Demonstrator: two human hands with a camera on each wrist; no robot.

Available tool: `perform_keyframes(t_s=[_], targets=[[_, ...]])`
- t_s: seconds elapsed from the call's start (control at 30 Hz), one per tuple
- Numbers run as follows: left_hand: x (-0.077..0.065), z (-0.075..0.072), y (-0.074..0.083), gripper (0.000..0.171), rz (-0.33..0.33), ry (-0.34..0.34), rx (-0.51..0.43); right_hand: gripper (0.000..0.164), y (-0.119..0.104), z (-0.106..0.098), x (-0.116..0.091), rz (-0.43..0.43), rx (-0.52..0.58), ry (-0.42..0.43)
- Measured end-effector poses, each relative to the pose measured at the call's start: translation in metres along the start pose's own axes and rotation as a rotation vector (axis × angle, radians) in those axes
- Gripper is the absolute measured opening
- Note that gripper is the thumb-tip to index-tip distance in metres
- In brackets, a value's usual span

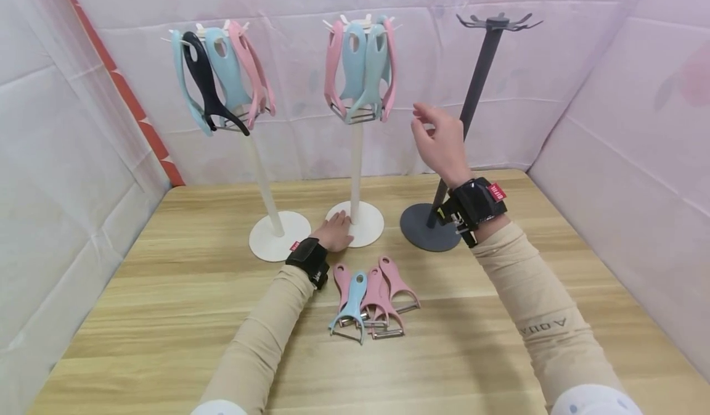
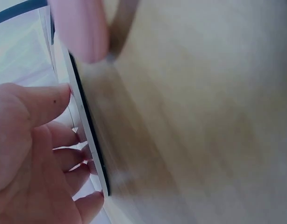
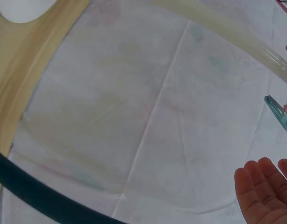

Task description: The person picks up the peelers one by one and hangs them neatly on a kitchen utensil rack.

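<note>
My left hand (image 1: 334, 232) rests on the round white base (image 1: 370, 225) of the middle stand, fingers extended. The left wrist view shows its thumb (image 2: 50, 100) and fingertips touching the base's edge. My right hand (image 1: 440, 143) is raised between the middle stand and the dark grey stand (image 1: 481, 73), its fingers loosely bent and holding nothing. Pink, blue and green peelers (image 1: 373, 63) hang from the middle stand's hooks. On the table before the base lies a pile of pink peelers (image 1: 392, 276) with one blue peeler (image 1: 355, 295) on it.
At left, another white stand (image 1: 266, 187) carries blue and pink peelers and a black peeler (image 1: 204, 79). The dark grey stand's base (image 1: 427, 233) sits at the right of the wooden table (image 1: 183, 316). Pale patterned sheets (image 1: 627, 125) enclose the back and sides.
</note>
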State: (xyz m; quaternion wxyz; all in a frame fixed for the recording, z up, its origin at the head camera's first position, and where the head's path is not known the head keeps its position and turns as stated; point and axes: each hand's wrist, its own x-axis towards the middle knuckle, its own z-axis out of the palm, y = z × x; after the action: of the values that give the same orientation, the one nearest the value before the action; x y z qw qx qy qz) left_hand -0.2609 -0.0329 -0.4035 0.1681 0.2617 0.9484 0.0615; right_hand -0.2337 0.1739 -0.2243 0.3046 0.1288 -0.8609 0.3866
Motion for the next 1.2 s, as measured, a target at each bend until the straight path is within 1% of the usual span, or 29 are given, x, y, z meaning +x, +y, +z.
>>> perform_keyframes(t_s=[0.13, 0.2, 0.33, 0.37, 0.43, 0.53, 0.6, 0.67, 0.77, 0.87, 0.97, 1.1, 1.2], targets=[[0.006, 0.001, -0.012, 0.055, 0.048, 0.014, -0.012, 0.034, 0.006, 0.003, -0.014, -0.018, -0.019, -0.035], [0.007, 0.001, -0.017, 0.054, 0.075, 0.04, -0.036, 0.034, 0.008, 0.005, -0.021, -0.016, -0.025, -0.062], [0.003, -0.003, -0.023, 0.048, 0.121, 0.138, -0.066, 0.033, 0.013, 0.007, -0.037, -0.019, -0.042, -0.111], [0.001, -0.004, -0.023, 0.045, 0.125, 0.166, -0.066, 0.033, 0.014, 0.007, -0.041, -0.026, -0.047, -0.12], [-0.005, -0.007, -0.023, 0.041, 0.103, 0.217, -0.102, 0.033, 0.018, 0.007, -0.05, -0.043, -0.066, -0.137], [-0.016, -0.012, -0.019, 0.037, 0.046, 0.287, -0.171, 0.032, 0.023, 0.007, -0.063, -0.066, -0.097, -0.153], [-0.022, -0.012, -0.018, 0.036, 0.021, 0.337, -0.207, 0.032, 0.026, 0.007, -0.071, -0.093, -0.131, -0.161], [-0.03, -0.013, -0.015, 0.034, 0.018, 0.387, -0.218, 0.031, 0.029, 0.006, -0.079, -0.123, -0.159, -0.166], [-0.043, -0.014, -0.009, 0.031, 0.035, 0.444, -0.216, 0.029, 0.033, 0.005, -0.089, -0.154, -0.184, -0.184], [-0.058, -0.016, 0.002, 0.028, 0.052, 0.466, -0.232, 0.028, 0.037, 0.001, -0.099, -0.141, -0.19, -0.214], [-0.072, -0.015, 0.013, 0.025, 0.076, 0.47, -0.234, 0.028, 0.04, -0.005, -0.108, -0.096, -0.193, -0.248], [-0.085, -0.008, 0.024, 0.019, 0.118, 0.473, -0.226, 0.029, 0.045, -0.01, -0.117, -0.038, -0.196, -0.291], [-0.092, -0.001, 0.031, 0.018, 0.143, 0.47, -0.207, 0.03, 0.049, -0.013, -0.123, -0.016, -0.206, -0.315]])
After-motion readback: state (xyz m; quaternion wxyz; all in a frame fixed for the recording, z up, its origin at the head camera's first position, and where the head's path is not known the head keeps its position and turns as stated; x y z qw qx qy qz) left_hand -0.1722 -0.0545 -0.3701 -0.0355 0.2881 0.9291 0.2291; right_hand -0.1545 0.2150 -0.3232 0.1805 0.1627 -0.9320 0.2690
